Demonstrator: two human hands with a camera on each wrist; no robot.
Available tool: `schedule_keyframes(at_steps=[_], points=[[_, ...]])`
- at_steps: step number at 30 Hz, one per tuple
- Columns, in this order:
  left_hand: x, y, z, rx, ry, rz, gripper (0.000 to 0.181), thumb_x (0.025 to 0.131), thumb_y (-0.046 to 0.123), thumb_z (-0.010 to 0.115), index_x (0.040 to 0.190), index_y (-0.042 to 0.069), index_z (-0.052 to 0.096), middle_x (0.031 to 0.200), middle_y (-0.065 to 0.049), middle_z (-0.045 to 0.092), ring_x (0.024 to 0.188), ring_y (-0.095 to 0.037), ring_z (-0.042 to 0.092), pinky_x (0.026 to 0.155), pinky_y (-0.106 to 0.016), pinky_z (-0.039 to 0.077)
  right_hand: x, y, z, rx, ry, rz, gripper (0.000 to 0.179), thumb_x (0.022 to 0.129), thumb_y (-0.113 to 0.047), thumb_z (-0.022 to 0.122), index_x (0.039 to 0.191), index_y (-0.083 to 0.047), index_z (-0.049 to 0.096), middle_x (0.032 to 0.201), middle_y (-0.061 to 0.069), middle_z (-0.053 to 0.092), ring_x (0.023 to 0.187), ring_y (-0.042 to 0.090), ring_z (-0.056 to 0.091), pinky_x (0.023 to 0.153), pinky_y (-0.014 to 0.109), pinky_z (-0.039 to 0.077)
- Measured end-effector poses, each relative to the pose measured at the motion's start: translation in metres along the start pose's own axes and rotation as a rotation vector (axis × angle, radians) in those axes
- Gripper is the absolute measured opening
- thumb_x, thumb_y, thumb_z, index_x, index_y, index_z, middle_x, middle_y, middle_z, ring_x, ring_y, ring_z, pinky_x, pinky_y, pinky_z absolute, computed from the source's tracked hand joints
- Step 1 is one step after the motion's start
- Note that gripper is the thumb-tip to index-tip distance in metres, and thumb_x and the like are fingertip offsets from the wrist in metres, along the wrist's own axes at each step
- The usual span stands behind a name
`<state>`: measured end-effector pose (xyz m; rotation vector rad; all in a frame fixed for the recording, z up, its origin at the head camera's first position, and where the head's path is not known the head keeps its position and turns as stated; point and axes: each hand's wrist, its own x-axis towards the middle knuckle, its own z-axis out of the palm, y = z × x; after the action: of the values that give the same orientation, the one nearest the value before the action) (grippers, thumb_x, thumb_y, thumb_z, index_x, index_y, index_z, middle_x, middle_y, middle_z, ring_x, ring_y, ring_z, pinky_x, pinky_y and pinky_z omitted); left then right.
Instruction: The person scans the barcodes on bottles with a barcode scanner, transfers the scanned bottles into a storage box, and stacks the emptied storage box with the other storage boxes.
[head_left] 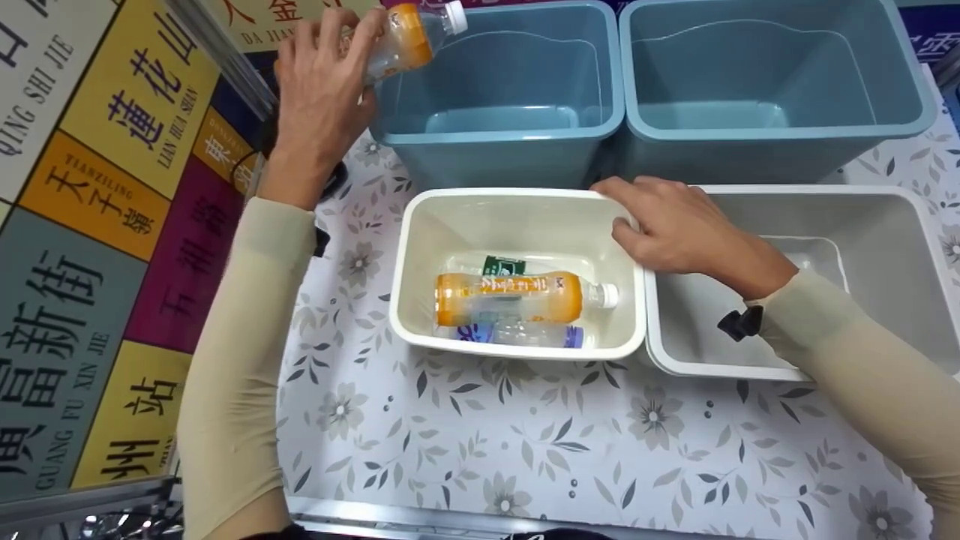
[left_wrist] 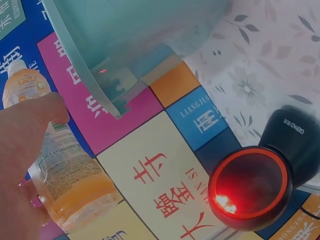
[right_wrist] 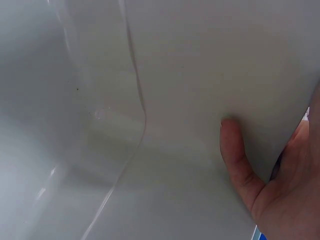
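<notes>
My left hand (head_left: 322, 90) holds a clear plastic bottle (head_left: 409, 37) with an orange label and white cap, tilted, its cap end over the left rim of a blue-grey bin (head_left: 499, 139). The left wrist view shows the thumb lying across the bottle (left_wrist: 70, 160). My right hand (head_left: 675, 225) grips the rim of a cream bin (head_left: 517, 196) at its far right corner. In the right wrist view its thumb (right_wrist: 232, 145) lies along the inner wall. Inside the cream bin are an orange-labelled bottle (head_left: 517, 298), a purple-capped bottle (head_left: 525, 334) and a green label (head_left: 504, 266), partly hidden.
A second blue-grey bin (head_left: 772, 135) stands at the back right, and a light grey bin (head_left: 810, 190) adjoins the cream one. A black scanner (left_wrist: 250, 187) glows red at the left. A panel with Chinese lettering (head_left: 97, 247) borders the flowered tablecloth (head_left: 465, 427).
</notes>
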<state>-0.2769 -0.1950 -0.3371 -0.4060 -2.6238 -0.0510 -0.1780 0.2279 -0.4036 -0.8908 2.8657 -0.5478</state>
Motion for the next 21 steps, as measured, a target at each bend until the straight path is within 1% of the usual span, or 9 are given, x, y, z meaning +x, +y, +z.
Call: schedule_keyframes(at_steps=[3,6,10,15,21], points=[[0.002,0.002,0.002,-0.009,0.002,0.002,0.063,0.101,0.024,0.052,0.157,0.037,0.026,0.151,-0.007,0.043,0.139,-0.033,0.04,0.12,-0.05,0.028,0.0,0.0,-0.001,0.001,-0.009,0.003,0.049,0.095,-0.023,0.051,0.143,-0.025,0.051,0.112,0.004,0.066,0.091,0.025,0.058,0.071,0.046,0.046],[0.004,0.004,0.004,-0.012,0.006,0.004,0.062,0.101,0.023,0.051,0.157,0.037,0.027,0.151,-0.007,0.044,0.137,-0.033,0.041,0.118,-0.05,0.029,0.001,0.0,-0.001,0.0,-0.016,0.004,0.049,0.095,-0.023,0.051,0.144,-0.026,0.051,0.11,0.004,0.066,0.09,0.025,0.058,0.071,0.046,0.046],[0.005,0.008,0.005,-0.006,-0.012,-0.007,0.065,0.1,0.023,0.051,0.158,0.039,0.025,0.152,-0.005,0.043,0.137,-0.033,0.041,0.117,-0.05,0.029,0.0,-0.001,-0.001,0.002,-0.02,0.011,0.049,0.095,-0.023,0.051,0.144,-0.026,0.051,0.109,0.004,0.065,0.09,0.025,0.058,0.072,0.046,0.046],[0.009,0.014,0.007,0.004,-0.038,-0.016,0.066,0.101,0.024,0.049,0.158,0.042,0.023,0.155,-0.004,0.04,0.141,-0.031,0.039,0.12,-0.051,0.027,0.0,-0.001,-0.001,0.005,-0.026,0.019,0.049,0.095,-0.023,0.051,0.144,-0.028,0.051,0.108,0.003,0.065,0.09,0.024,0.057,0.072,0.046,0.046],[0.015,0.022,0.011,-0.015,-0.023,-0.002,0.064,0.1,0.024,0.049,0.157,0.042,0.026,0.158,-0.001,0.038,0.142,-0.031,0.036,0.119,-0.051,0.029,0.0,0.0,0.0,-0.001,-0.008,0.003,0.049,0.094,-0.022,0.051,0.143,-0.026,0.051,0.109,0.003,0.066,0.089,0.024,0.058,0.07,0.046,0.046]])
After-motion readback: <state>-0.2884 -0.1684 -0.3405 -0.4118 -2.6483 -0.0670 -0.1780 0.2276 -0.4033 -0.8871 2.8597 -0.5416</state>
